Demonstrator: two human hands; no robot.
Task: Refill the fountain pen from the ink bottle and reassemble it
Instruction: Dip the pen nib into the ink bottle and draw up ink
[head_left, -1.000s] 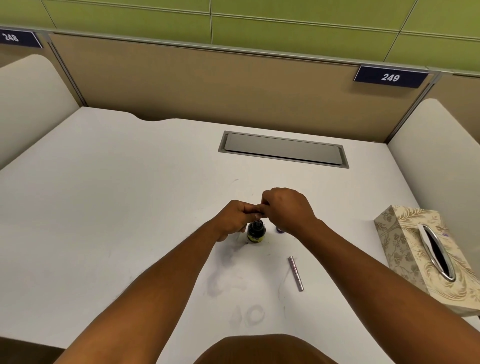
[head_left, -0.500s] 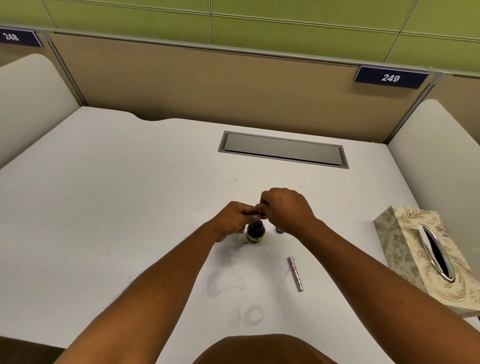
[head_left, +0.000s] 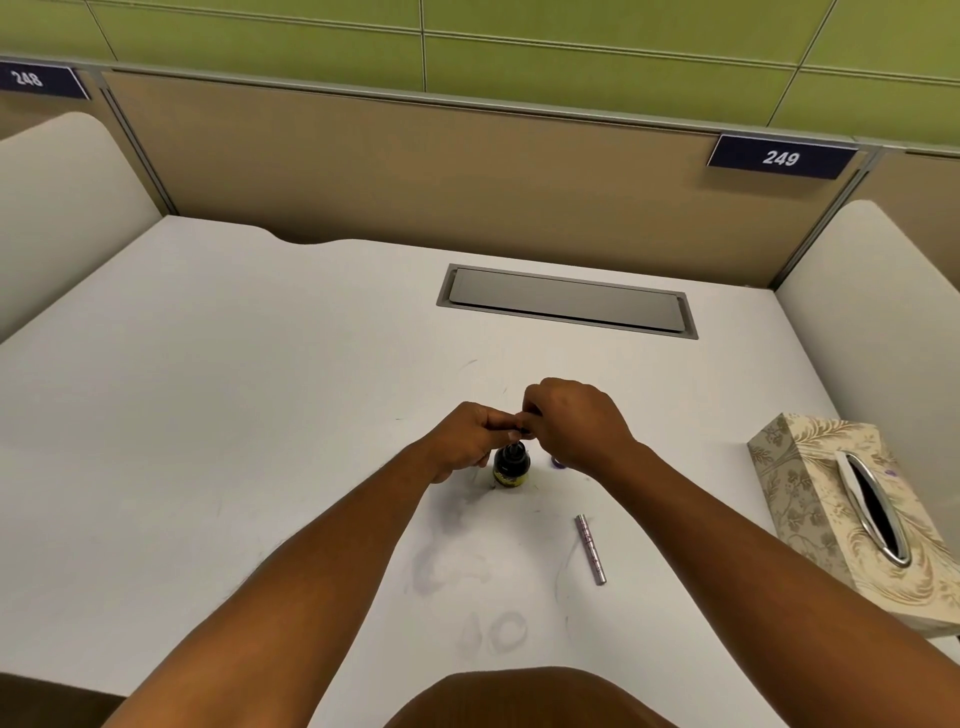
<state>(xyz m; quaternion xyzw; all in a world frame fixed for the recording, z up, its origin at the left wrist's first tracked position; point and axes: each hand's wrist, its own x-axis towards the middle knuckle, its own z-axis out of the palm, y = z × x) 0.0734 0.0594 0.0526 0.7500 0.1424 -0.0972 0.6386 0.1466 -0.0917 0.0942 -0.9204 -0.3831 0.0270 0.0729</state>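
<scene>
A small dark ink bottle (head_left: 511, 466) with a yellow label stands open on the white desk (head_left: 234, 415). Right above its mouth my left hand (head_left: 470, 434) and my right hand (head_left: 571, 423) meet, fingertips pinched together on a small dark pen part (head_left: 523, 429) that is mostly hidden by the fingers. A silver pen barrel (head_left: 590, 549) lies loose on the desk, nearer to me and to the right. A small purple piece (head_left: 558, 464), likely the bottle cap, peeks out under my right wrist.
A patterned tissue box (head_left: 841, 514) sits at the desk's right edge. A grey cable hatch (head_left: 566, 301) is set into the desk behind the hands. Faint ink smudges (head_left: 447, 561) mark the surface near me. Partition walls close in the back and sides.
Both hands stay pinched together over the bottle; my right fingers have shifted very slightly. Nothing else has moved.
</scene>
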